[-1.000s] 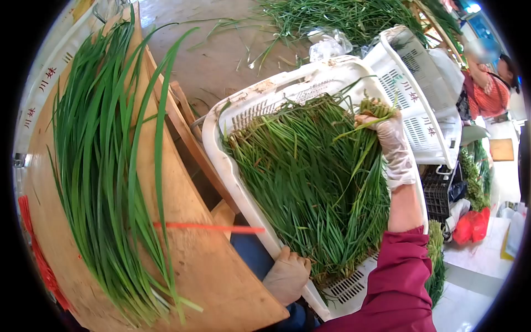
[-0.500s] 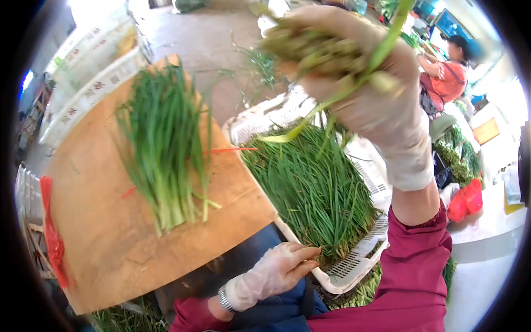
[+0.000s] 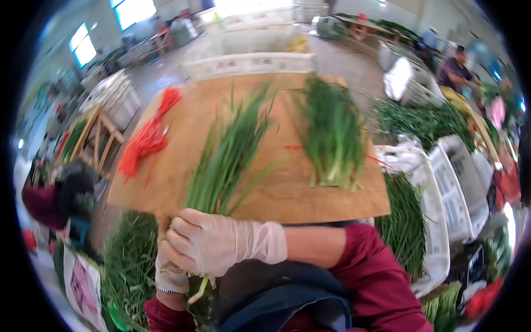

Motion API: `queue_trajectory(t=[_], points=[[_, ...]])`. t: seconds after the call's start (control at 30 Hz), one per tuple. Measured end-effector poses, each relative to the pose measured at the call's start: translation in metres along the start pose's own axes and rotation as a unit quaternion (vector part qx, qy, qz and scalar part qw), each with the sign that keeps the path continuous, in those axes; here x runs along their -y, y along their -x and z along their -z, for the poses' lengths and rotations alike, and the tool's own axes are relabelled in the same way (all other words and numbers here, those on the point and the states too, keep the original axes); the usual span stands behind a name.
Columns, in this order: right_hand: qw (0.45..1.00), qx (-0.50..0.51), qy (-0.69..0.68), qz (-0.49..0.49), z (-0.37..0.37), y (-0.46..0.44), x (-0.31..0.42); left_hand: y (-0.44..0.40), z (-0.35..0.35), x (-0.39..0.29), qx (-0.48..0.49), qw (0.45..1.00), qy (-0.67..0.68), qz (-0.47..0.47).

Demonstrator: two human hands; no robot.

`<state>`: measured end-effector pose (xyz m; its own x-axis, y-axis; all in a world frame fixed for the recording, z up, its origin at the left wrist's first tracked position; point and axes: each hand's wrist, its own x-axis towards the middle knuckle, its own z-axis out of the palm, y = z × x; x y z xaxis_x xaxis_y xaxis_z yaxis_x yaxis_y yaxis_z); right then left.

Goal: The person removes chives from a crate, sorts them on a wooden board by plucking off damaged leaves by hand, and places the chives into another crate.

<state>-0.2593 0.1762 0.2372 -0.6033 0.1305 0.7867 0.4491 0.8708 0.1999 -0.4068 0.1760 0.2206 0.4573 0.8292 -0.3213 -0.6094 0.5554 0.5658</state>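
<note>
My right hand [image 3: 207,242], in a thin pale glove, is closed round the lower stalks of a bunch of garlic chives [image 3: 229,152]. Their leaves point away from me over the wooden board [image 3: 265,202], at its near edge. Pressed close beside and partly behind it is my left hand [image 3: 171,274], gloved too, with a metal watch band at the wrist; it appears closed on the same bunch near the root ends, its fingers mostly hidden. A second chive bunch [image 3: 334,135] lies at the board's right, across a red tie [image 3: 379,161].
Red ties [image 3: 145,138] are heaped on the board's left side. To the right, a white crate [image 3: 440,243] holds more chives [image 3: 401,221]. Loose greens [image 3: 130,271] lie low at left. White crates [image 3: 249,63] stand beyond the board; other people sit farther off.
My view has turned left. My right hand has come down from high on the right with chives to the board's near edge. My left hand has left the crate rim and joined it.
</note>
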Motion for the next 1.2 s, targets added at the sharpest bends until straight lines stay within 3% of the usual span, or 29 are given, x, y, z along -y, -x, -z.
queue_trajectory(t=[0.07, 0.13, 0.2, 0.33, 0.43, 0.47, 0.6, 0.67, 0.7, 0.73, 0.77, 0.83, 1.07, 1.2], points=[[0.997, -0.008, -0.063, -0.041, -0.059, 0.013, 0.028, 0.017, 0.032, -0.005, -0.073, 0.997, -0.020, -0.004], [0.995, -0.020, -0.084, -0.052, -0.094, 0.022, 0.056, 0.025, 0.056, 0.002, -0.194, 0.951, -0.203, -0.126], [0.993, -0.002, -0.109, -0.050, -0.112, 0.031, 0.070, 0.022, 0.095, -0.012, -0.156, 0.985, -0.039, 0.060], [0.989, 0.038, -0.131, -0.048, -0.113, 0.049, 0.075, 0.011, 0.121, -0.007, -0.085, 0.984, 0.007, 0.154], [0.983, 0.085, -0.143, -0.078, -0.099, 0.054, 0.075, 0.005, 0.108, -0.008, 0.001, 0.987, 0.025, 0.158], [0.980, 0.101, -0.148, -0.088, -0.089, 0.054, 0.075, -0.002, 0.108, -0.004, -0.009, 0.991, -0.057, 0.121], [0.944, 0.176, -0.223, -0.170, -0.041, 0.062, 0.068, -0.009, 0.107, -0.001, 0.013, 0.986, -0.110, 0.126], [0.925, 0.070, -0.235, -0.291, -0.023, 0.080, 0.067, -0.011, 0.111, 0.000, 0.012, 0.982, -0.146, 0.119], [0.897, 0.079, -0.194, -0.390, -0.008, 0.086, 0.067, -0.011, 0.111, 0.001, 0.012, 0.979, -0.166, 0.115], [0.776, 0.013, -0.229, -0.588, 0.001, 0.092, 0.076, -0.010, 0.110, 0.002, 0.008, 0.979, -0.171, 0.114], [0.698, -0.107, -0.243, -0.665, -0.013, 0.119, 0.082, -0.010, 0.110, 0.004, 0.006, 0.977, -0.185, 0.110], [0.509, -0.151, -0.294, -0.795, -0.010, 0.127, 0.076, -0.010, 0.107, 0.006, 0.003, 0.971, -0.215, 0.106], [0.403, -0.223, -0.292, -0.838, -0.008, 0.155, 0.087, -0.009, 0.108, 0.007, 0.011, 0.968, -0.230, 0.104], [0.408, -0.254, -0.237, -0.845, 0.005, 0.159, 0.084, -0.013, 0.110, 0.006, 0.009, 0.961, -0.261, 0.090]])
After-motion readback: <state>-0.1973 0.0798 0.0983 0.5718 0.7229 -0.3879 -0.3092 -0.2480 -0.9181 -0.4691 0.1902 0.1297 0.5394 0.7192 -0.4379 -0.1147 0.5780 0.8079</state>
